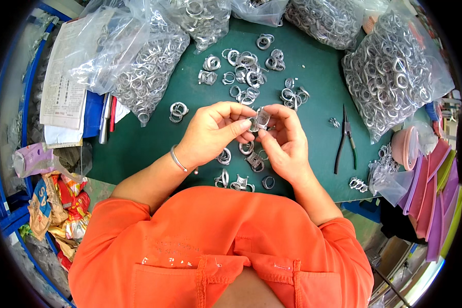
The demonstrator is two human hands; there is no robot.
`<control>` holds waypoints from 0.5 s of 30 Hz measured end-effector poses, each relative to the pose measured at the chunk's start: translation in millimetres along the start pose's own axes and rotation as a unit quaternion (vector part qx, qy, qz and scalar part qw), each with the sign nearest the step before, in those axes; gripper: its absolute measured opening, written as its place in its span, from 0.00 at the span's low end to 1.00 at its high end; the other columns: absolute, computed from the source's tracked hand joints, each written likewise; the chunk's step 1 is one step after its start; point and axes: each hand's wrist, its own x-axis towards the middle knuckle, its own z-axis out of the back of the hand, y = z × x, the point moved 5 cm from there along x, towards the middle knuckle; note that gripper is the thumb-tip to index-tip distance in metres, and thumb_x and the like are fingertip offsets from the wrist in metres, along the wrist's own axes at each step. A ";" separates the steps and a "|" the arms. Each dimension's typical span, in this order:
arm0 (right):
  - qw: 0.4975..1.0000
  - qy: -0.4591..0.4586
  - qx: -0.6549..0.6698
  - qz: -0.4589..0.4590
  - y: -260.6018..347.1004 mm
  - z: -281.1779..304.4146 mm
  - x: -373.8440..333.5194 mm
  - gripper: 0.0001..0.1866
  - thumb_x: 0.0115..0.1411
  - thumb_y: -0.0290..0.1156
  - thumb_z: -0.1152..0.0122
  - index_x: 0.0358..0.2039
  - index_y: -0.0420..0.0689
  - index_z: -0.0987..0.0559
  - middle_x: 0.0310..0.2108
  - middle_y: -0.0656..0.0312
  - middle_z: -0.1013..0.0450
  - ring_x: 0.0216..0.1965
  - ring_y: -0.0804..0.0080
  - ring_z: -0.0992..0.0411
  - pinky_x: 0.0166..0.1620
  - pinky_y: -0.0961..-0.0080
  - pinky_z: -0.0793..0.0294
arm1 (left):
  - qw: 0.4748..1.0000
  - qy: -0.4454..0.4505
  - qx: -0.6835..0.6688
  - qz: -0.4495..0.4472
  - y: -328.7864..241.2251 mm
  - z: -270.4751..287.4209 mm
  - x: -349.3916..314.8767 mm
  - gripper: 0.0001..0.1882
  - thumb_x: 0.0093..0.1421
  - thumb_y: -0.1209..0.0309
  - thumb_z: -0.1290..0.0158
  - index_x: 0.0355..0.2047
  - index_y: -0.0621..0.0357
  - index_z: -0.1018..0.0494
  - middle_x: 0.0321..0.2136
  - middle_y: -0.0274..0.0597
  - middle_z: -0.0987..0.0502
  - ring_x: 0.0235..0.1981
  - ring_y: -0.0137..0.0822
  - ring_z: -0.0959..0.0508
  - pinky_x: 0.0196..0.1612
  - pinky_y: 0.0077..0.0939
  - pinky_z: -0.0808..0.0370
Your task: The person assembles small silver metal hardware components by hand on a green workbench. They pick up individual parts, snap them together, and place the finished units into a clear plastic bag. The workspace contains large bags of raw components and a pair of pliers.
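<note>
The left hand (215,124) is pinching the left side of a silver metal ring (262,119), which is hanging above the green table (321,133). The right hand (290,146), just as near, is pinching the ring's right side. I cannot tell where its long side is pointing.

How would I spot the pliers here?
On the green tabletop, find the big clear bag of metal rings at far right. Between it and the person's right hand lie the pliers, tips pointing away from the person. Their long handles, one dark, one green, unlike the loose rings.
</note>
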 end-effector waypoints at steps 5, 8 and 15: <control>0.996 0.047 -0.077 0.023 2.8 3.5 4.6 0.23 0.55 0.16 0.41 0.52 0.38 0.30 0.44 0.60 0.32 0.35 0.83 0.32 0.34 0.87 0.27 | 0.989 0.014 -0.126 0.070 4.4 3.4 1.3 0.12 0.64 0.74 0.48 0.45 0.68 0.27 0.33 0.42 0.22 0.33 0.31 0.19 0.37 0.22 0.20; 0.998 0.023 0.038 -0.042 4.1 2.3 3.4 0.21 0.57 0.18 0.41 0.52 0.38 0.29 0.42 0.62 0.31 0.35 0.85 0.32 0.33 0.87 0.28 | 0.982 0.013 -0.165 0.090 8.4 5.6 0.3 0.12 0.64 0.72 0.47 0.45 0.66 0.27 0.33 0.41 0.22 0.32 0.31 0.19 0.37 0.23 0.20; 0.991 0.053 0.071 -0.098 3.1 0.0 0.0 0.13 0.63 0.25 0.42 0.48 0.38 0.26 0.34 0.65 0.26 0.31 0.84 0.29 0.33 0.86 0.27 | 0.975 0.018 -0.199 0.101 15.1 5.3 2.1 0.11 0.63 0.71 0.46 0.43 0.65 0.26 0.32 0.39 0.22 0.31 0.29 0.20 0.37 0.21 0.21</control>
